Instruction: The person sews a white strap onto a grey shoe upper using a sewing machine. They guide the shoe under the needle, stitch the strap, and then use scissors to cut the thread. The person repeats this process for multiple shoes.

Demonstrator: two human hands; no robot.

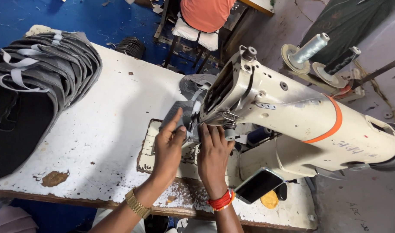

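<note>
Material in hand: grey mesh fabric piece [180, 113], curved, lying on the raised post of the cream sewing machine [292, 116], directly under its head.
Left hand [168, 149]: fingers closed on the near edge of the fabric piece, thumb raised along it, pressing it toward the needle area.
Right hand [212, 155]: fingers flat and together against the fabric just beside the presser foot; whether they pinch anything cannot be told.
Risk, fingers: both hands sit touching or just beside the needle zone; in my judgement a slip could put a fingertip under the needle.
Risk, seam: the piece curves tightly over the post, so uneven feeding could pucker or wander the stitch line.
Risk, phone: a dark smartphone [258, 184] lies near the table [107, 129] edge by the right wrist; a nudge could knock it off.
Count, hands: two, both the worker's own.
Count, thread cones: two on the stand, one pale grey [310, 48], one black [342, 61].
Count, stacked pieces: one pile of grey cut pieces with pale straps [42, 64] at the table's left; individual number cannot be told.
Count, wrist items: one gold watch [136, 203], one red thread band [221, 201].
</note>
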